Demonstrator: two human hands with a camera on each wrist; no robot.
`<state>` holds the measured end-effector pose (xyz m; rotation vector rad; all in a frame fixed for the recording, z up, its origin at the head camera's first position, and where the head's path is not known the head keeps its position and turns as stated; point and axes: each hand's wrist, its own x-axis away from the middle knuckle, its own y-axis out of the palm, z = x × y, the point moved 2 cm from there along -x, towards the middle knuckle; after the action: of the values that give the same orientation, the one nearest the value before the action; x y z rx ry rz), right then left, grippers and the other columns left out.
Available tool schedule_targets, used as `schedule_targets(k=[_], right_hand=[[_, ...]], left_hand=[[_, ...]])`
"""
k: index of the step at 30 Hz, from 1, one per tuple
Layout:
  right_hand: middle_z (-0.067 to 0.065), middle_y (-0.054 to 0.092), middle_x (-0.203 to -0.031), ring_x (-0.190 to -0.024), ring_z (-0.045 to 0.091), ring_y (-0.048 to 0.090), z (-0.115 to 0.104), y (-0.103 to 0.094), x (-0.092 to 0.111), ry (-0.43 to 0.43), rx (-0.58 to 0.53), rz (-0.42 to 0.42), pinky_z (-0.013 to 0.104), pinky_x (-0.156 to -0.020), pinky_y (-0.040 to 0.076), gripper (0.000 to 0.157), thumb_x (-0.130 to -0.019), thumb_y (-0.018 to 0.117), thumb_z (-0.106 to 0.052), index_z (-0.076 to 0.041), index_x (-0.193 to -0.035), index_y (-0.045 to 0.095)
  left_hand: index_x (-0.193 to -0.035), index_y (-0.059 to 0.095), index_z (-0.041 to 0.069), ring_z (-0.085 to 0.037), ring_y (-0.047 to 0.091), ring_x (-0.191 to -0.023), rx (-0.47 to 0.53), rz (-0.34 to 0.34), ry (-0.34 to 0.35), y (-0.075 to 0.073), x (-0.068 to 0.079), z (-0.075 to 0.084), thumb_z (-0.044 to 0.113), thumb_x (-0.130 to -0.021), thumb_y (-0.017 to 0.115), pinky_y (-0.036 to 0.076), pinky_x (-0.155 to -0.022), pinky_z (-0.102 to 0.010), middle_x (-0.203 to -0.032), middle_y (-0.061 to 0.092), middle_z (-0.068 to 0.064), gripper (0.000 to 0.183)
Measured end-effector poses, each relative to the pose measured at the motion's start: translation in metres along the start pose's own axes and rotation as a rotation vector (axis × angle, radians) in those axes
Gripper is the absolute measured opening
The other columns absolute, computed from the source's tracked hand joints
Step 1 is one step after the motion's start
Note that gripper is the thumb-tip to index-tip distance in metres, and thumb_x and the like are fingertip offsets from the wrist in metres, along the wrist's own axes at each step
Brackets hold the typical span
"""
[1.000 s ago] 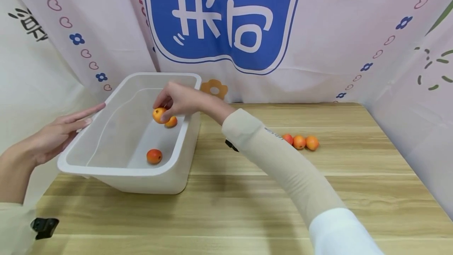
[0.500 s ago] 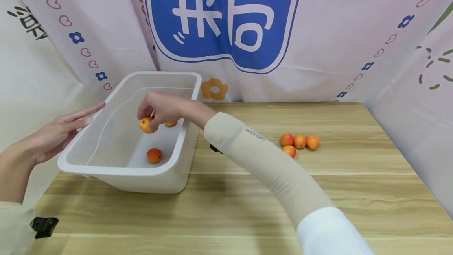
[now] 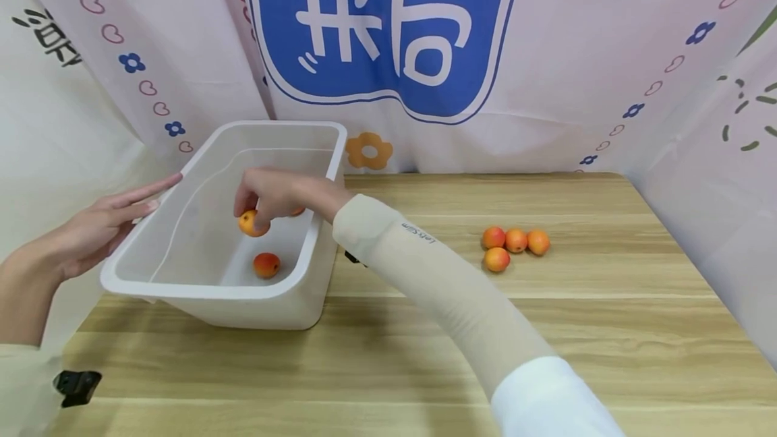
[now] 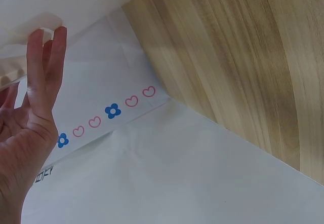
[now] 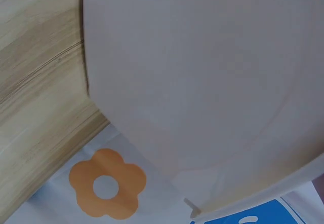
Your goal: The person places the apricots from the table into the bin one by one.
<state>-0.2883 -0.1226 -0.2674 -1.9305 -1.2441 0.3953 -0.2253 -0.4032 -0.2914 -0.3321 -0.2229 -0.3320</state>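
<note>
My right hand (image 3: 273,191) reaches over the right rim of a white plastic bin (image 3: 206,293) and pinches an orange apricot-like fruit (image 3: 248,222) inside it, above the floor. A redder fruit (image 3: 266,265) of the same kind lies on the bin's floor near the front. Another fruit (image 3: 298,211) is mostly hidden behind the right hand. On the bin's left side, my left hand (image 3: 100,228) touches the rim with extended fingers; the left wrist view shows these fingers (image 4: 36,67) straight against the bin's outer wall (image 4: 96,6). The right wrist view shows mainly the bin's outside.
To the right on the wooden table (image 3: 425,356) lie several more orange-red fruits (image 3: 516,240), close together. A white cloth (image 3: 570,86) with a blue printed badge hangs behind the table. Pale cloth walls stand at both sides.
My right hand has moved left and then lower in the bin, still holding the fruit. Its sleeve has uncovered more of the fruits on the table. My left hand has stayed at the rim.
</note>
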Motion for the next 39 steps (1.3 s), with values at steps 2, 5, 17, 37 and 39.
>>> schedule_targets(k=[2,5,17,37,39], right_hand=[[0.005,0.07,-0.101,-0.084,0.016,0.058,0.003,0.0,-0.001,0.032,0.006,-0.006,0.019,-0.069,0.051,0.028,-0.093,0.074,0.002,-0.006,-0.119,0.078],[0.004,0.069,-0.1,-0.078,0.016,0.056,0.005,0.001,-0.004,0.08,0.004,-0.017,0.022,-0.062,0.048,0.028,-0.093,0.074,0.002,-0.008,-0.119,0.078],[0.004,0.069,-0.11,-0.085,0.018,0.06,0.006,0.005,-0.013,0.158,0.028,-0.016,0.022,-0.074,0.055,0.032,-0.094,0.072,0.002,-0.008,-0.123,0.077],[-0.001,0.068,-0.128,-0.112,0.012,0.061,0.007,-0.011,-0.007,0.219,0.098,0.037,0.016,-0.086,0.055,0.041,-0.092,0.08,-0.008,-0.012,-0.132,0.072],[0.0,0.069,-0.127,-0.112,0.012,0.061,0.006,-0.012,-0.005,0.191,0.087,0.028,0.016,-0.086,0.055,0.04,-0.092,0.08,-0.008,-0.012,-0.131,0.073]], left_hand=[[-0.162,0.03,0.044,-0.008,0.071,-0.102,0.008,0.001,0.004,0.001,0.0,0.001,0.021,-0.115,0.036,0.064,-0.076,-0.036,-0.124,0.066,0.026,0.052],[-0.158,0.036,0.047,-0.009,0.072,-0.101,0.034,0.003,0.01,0.002,0.001,0.002,0.019,-0.115,0.036,0.064,-0.074,-0.036,-0.123,0.068,0.023,0.052],[-0.147,0.053,0.049,-0.011,0.072,-0.099,0.112,-0.013,0.043,0.003,0.003,0.004,0.013,-0.115,0.033,0.064,-0.072,-0.035,-0.124,0.069,0.017,0.052],[-0.147,0.054,0.048,-0.011,0.072,-0.1,0.151,-0.02,0.05,0.005,0.003,0.002,0.012,-0.115,0.032,0.063,-0.072,-0.034,-0.125,0.069,0.016,0.053],[-0.147,0.054,0.048,-0.011,0.072,-0.099,0.153,-0.019,0.047,0.006,0.003,0.002,0.012,-0.115,0.032,0.063,-0.072,-0.034,-0.124,0.07,0.017,0.053]])
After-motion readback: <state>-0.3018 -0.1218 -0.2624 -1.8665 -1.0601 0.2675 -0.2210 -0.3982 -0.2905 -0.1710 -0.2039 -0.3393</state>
